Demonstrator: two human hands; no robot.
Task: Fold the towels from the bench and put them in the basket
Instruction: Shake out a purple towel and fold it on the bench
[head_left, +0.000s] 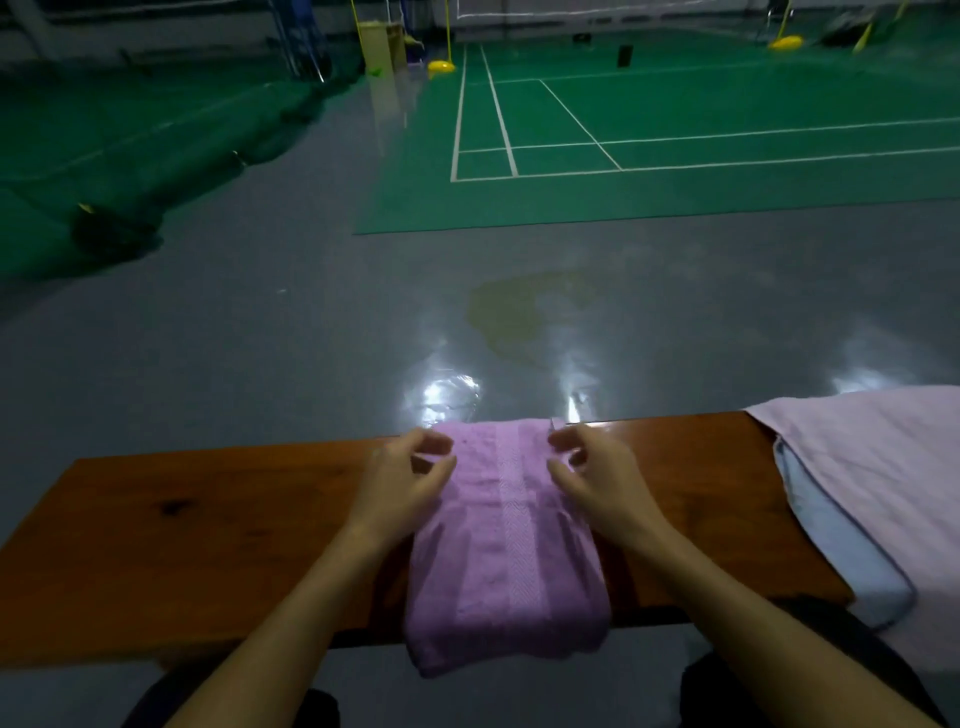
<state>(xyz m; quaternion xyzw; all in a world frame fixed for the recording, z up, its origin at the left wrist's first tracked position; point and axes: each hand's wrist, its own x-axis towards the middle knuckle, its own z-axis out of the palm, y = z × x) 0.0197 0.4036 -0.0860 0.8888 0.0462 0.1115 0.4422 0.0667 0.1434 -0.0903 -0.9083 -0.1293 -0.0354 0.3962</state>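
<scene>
A purple towel (501, 540) lies folded into a long strip across the brown wooden bench (208, 530), its near end hanging over the front edge. My left hand (402, 480) hovers at the towel's far left corner, fingers curled and apart, thumb touching the cloth. My right hand (597, 475) is at the far right corner, fingers curled and apart, thumb resting on the towel. Neither hand clearly grips the cloth. No basket is in view.
A pale pink towel (872, 467) lies over a light blue towel (836, 551) on the bench's right end. Beyond the bench is shiny grey floor (311, 322), then a green badminton court (675, 156). A dark green net heap (114, 228) lies at left.
</scene>
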